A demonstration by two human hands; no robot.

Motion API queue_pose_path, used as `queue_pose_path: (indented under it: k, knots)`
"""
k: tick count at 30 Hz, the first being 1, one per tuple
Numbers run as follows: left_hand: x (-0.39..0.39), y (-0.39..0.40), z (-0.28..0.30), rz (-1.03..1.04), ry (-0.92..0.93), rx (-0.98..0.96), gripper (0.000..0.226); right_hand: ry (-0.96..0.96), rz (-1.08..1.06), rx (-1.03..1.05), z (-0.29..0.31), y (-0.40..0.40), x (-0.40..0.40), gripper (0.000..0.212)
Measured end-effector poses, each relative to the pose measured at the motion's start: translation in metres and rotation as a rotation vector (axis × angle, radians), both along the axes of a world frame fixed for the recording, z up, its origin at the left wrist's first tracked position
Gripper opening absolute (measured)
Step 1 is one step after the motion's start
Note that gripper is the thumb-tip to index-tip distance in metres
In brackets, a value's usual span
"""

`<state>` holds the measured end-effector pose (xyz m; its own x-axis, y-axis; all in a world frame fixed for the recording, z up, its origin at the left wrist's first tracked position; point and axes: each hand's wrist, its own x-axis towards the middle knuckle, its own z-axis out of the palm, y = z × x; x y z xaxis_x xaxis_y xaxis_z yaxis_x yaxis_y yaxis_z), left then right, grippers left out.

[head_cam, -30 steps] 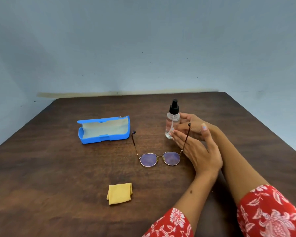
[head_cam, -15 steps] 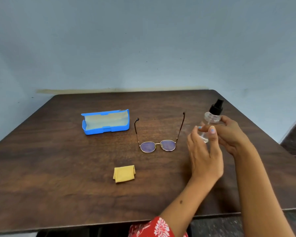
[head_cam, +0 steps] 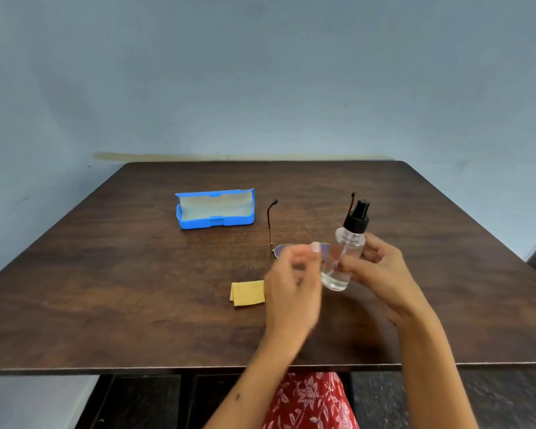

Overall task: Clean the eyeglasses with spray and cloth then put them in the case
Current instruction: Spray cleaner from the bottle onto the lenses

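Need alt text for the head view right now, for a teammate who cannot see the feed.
A person's right hand holds a clear spray bottle with a black nozzle above a dark wooden table, while the blurred left hand hovers beside it. Open eyeglasses lie behind the hands, a folded yellow cloth to their left, and an open blue case farther back.

Blue case (head_cam: pixel 214 212), yellow cloth (head_cam: pixel 247 293)

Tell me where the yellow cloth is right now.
In the head view, the yellow cloth lies folded on the table, just left of the left hand and nearer the person than the blue case.
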<state>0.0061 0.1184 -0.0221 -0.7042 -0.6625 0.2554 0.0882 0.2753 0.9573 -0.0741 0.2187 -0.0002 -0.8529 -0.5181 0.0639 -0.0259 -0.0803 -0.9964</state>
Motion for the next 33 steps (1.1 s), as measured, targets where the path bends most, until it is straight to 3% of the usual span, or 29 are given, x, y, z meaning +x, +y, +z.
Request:
queue_pose_path:
  k: [2, 5, 8, 11, 14, 21, 25, 33]
  knots:
    - [-0.001, -0.032, 0.001, 0.142, 0.030, 0.082, 0.012, 0.002, 0.044, 0.003, -0.002, -0.005, 0.003, 0.029]
    - [-0.010, -0.077, 0.002, 0.226, -0.042, 0.076, 0.016, -0.031, 0.096, -0.007, -0.004, -0.016, 0.004, 0.026]
    - [-0.022, -0.108, 0.003, 0.068, -0.306, -0.067, 0.037, -0.146, 0.203, -0.096, -0.003, -0.025, 0.004, 0.045]
    - [-0.030, -0.122, 0.001, -0.127, -0.447, -0.179, 0.045, -0.283, 0.320, -0.257, -0.004, -0.028, 0.004, 0.043]
    - [-0.036, -0.130, -0.004, -0.203, -0.455, -0.231, 0.039, -0.426, 0.400, -0.399, -0.009, -0.029, 0.000, 0.046]
    - [-0.042, -0.133, -0.014, -0.231, -0.374, -0.353, 0.015, -0.586, 0.473, -0.536, -0.012, -0.034, -0.007, 0.082]
    - [-0.043, -0.134, -0.010, -0.259, -0.343, -0.409, 0.010, -0.402, 0.353, -0.402, -0.006, -0.036, -0.012, 0.073]
    - [-0.044, -0.143, -0.011, -0.056, -0.083, -0.238, 0.010, 0.578, -0.045, 0.160, 0.007, -0.072, -0.028, 0.080]
